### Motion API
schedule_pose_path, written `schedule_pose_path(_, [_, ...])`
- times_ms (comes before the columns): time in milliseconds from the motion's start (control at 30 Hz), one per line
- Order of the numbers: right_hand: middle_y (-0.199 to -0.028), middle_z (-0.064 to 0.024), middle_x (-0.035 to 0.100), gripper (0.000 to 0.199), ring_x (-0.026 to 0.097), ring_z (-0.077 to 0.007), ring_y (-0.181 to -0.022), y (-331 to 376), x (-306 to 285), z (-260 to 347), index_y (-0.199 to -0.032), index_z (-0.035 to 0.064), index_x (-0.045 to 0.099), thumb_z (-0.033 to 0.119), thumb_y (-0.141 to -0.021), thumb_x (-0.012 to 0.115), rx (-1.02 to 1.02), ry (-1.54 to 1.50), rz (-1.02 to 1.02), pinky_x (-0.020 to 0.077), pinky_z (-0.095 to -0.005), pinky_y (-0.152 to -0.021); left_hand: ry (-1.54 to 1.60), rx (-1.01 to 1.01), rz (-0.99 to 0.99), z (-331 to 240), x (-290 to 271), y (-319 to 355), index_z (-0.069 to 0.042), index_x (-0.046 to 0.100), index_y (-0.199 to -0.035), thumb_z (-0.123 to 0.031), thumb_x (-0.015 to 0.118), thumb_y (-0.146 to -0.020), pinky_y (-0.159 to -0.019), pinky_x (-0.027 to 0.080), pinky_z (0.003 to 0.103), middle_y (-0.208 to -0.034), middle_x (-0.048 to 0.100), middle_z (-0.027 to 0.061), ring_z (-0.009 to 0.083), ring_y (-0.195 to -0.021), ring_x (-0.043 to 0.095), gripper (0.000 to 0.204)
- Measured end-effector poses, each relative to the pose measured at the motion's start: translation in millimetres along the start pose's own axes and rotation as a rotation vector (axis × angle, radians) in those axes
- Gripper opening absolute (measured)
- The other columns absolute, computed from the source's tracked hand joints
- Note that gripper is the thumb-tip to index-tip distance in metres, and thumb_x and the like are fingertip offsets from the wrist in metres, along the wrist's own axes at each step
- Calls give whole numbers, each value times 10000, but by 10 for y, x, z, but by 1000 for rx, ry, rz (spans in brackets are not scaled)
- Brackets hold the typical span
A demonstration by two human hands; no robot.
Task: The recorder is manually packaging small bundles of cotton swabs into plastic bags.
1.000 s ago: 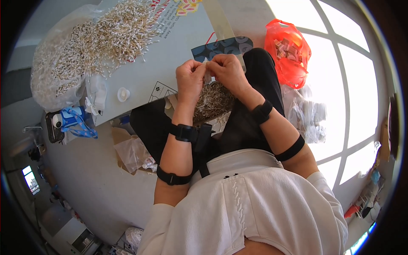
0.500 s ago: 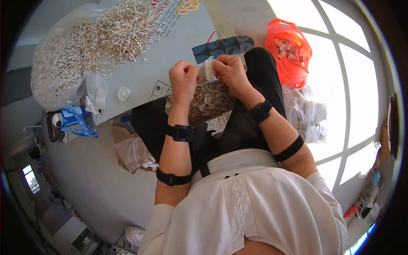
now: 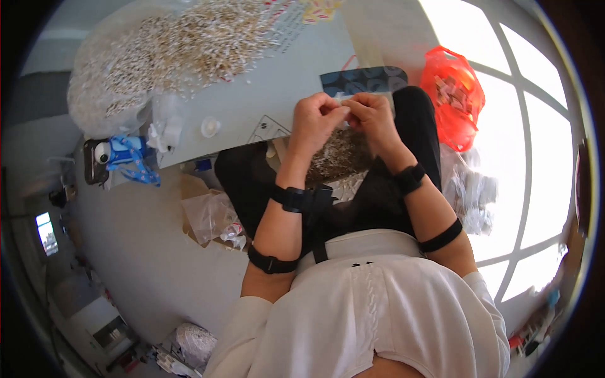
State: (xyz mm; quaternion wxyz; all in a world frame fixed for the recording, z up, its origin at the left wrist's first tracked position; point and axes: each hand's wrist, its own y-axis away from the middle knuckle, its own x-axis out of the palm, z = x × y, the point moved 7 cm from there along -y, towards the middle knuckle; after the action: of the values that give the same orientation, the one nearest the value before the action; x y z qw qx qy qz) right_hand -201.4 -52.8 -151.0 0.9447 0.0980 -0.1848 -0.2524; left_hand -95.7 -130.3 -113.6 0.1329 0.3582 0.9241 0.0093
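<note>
L hand [image 3: 313, 121] + R hand [image 3: 373, 116] raised together above lap, fingertips meeting, nearly touching at centre; both curled in pinch, thumbs vs forefingers; what's pinched too small to tell; L forearm runs up from lower edge, elbow bent, dark band at wrist, 2nd band near elbow; R forearm angles in from R side, same: wrist band + upper band; both wrists slightly flexed inward; sleeves pushed above elbows

Mostly plastic and cloth here

Red bag [image 3: 455, 94] is thin glossy plastic, tabletop [image 3: 252, 104] smooth and matt, shirt [image 3: 378, 315] soft white cloth, wristbands [image 3: 291, 198] matt black.
</note>
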Motion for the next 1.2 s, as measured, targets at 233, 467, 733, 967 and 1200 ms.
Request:
schedule_pose_path(233, [-534, 37, 494, 195, 398, -31, -439, -9, -30, 8, -663, 47, 619, 129, -839, 638, -50, 174, 85, 239, -194, -409, -9, 150, -135, 23, -5, 117, 7, 574, -619, -58, 759, -605, -503, 451, 288, -570, 601, 88, 133, -543, 580, 196])
schedule_pose_path(467, [-539, 60, 444, 229, 324, -6, -443, -60, 437, 142, -667, 76, 557, 129, -885, 601, -196, 213, 250, 198, -185, -411, 190, 84, -333, 97, -362, 288, 15, 543, -580, 21, 689, -616, -483, 432, 314, -569, 575, 91, 160, -533, 561, 150])
schedule_pose_path(733, [-547, 71, 430, 253, 302, 0, -458, 27, 831, 388, -670, 86, 527, 157, -908, 577, -291, 277, 319, 186, -188, -419, -259, 319, -682, -278, -653, 537, 33, 479, -767, -1, 595, -682, -666, 424, 464, -788, 522, 215, 418, -783, 529, 147])
schedule_pose_path(967, [-551, 79, 418, 283, 290, 2, -471, 178, 953, 614, -663, 94, 502, 182, -927, 555, -372, 327, 361, 181, -193, -425, -331, 301, -587, -591, -636, 727, 118, 524, -840, 9, 620, -666, -748, 470, 451, -869, 572, 300, 453, -857, 574, 226])
schedule_pose_path(1200, [-522, 58, 405, 261, 310, -22, -445, 576, 964, 913, -615, 73, 511, 120, -870, 539, -409, 483, 298, 200, -220, -402, -213, 368, -670, -658, -560, 879, 56, 479, -790, -28, 600, -697, -683, 442, 494, -776, 559, 285, 471, -806, 563, 173])
